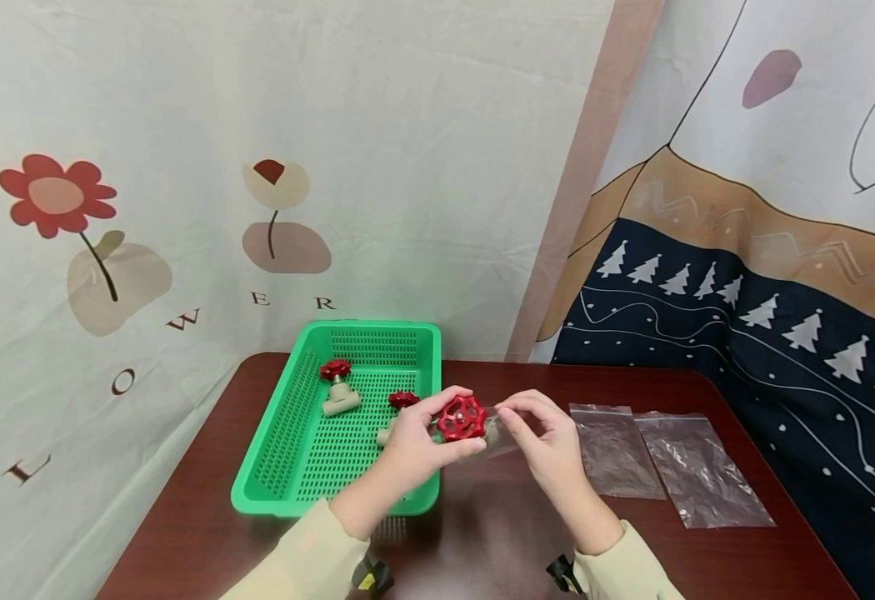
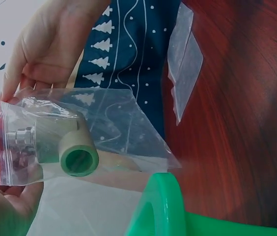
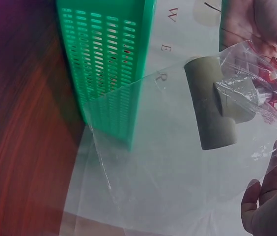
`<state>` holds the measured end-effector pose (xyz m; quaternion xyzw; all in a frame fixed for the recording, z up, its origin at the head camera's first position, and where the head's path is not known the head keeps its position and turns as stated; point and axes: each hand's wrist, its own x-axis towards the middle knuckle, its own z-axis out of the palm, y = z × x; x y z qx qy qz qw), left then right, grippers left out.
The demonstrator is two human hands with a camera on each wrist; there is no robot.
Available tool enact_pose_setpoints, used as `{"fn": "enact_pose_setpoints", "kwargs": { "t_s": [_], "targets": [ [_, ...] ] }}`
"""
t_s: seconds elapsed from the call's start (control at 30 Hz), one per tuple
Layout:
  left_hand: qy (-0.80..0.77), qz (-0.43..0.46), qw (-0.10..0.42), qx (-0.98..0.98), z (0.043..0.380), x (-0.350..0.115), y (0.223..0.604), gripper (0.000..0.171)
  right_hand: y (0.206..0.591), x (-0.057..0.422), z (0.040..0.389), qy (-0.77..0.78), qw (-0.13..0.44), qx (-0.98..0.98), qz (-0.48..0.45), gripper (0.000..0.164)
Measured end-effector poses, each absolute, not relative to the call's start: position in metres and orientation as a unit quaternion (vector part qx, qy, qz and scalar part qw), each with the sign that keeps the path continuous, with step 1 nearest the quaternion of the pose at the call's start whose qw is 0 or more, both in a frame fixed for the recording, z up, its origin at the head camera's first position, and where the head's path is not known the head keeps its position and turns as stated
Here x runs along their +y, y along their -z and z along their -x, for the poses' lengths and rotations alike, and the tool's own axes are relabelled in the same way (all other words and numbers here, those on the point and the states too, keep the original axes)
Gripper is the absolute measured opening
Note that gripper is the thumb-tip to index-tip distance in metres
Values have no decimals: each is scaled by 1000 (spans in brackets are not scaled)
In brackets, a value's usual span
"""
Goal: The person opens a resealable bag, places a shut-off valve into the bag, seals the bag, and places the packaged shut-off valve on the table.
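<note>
Above the table, a stop valve with a red handwheel (image 1: 462,418) is held between both hands. Its beige pipe body (image 2: 78,142) lies inside a clear zip bag (image 3: 153,152), while the red wheel sits at the bag's mouth. My left hand (image 1: 411,450) grips the valve by the wheel, thumb and fingers on opposite sides. At the right edge of the bag's mouth, my right hand (image 1: 553,446) pinches the plastic between thumb and fingers. The lower part of the bag hangs loose beyond the pipe body.
A green plastic basket (image 1: 272,450) stands to the left. Inside are a red-wheeled valve (image 1: 340,396) and another valve (image 1: 403,400), partly behind my left hand. Two flat zip bags (image 1: 613,454) (image 1: 707,471) lie on the brown table (image 1: 482,533) at right. A printed curtain (image 1: 437,167) hangs behind.
</note>
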<state>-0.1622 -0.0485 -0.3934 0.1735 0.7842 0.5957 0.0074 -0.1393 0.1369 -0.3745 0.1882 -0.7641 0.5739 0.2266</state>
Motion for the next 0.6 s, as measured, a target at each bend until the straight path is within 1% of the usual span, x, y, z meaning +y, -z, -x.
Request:
{"fn": "enact_pose_setpoints", "kwargs": {
  "t_s": [0.17, 0.27, 0.37, 0.5, 0.57, 0.6],
  "targets": [
    [-619, -179, 37, 764, 162, -47, 392, 56, 371, 135, 138, -575, 235, -761, -186, 8],
    [-627, -181, 43, 757, 157, -47, 383, 57, 369, 135, 137, -575, 237, -762, -180, 8],
    [-628, -176, 42, 757, 150, -47, 372, 57, 369, 136, 137, -579, 226, -764, -172, 10],
    [-622, -167, 27, 764, 144, -47, 362, 57, 379, 139, 142, -603, 205, -756, -154, 27],
    [-622, -164, 17, 765, 143, -47, 360, 56, 387, 141, 145, -610, 210, -750, -146, 33],
    [-623, -161, 13, 765, 142, -46, 360, 55, 391, 142, 148, -607, 221, -749, -145, 32]
  ]
}}
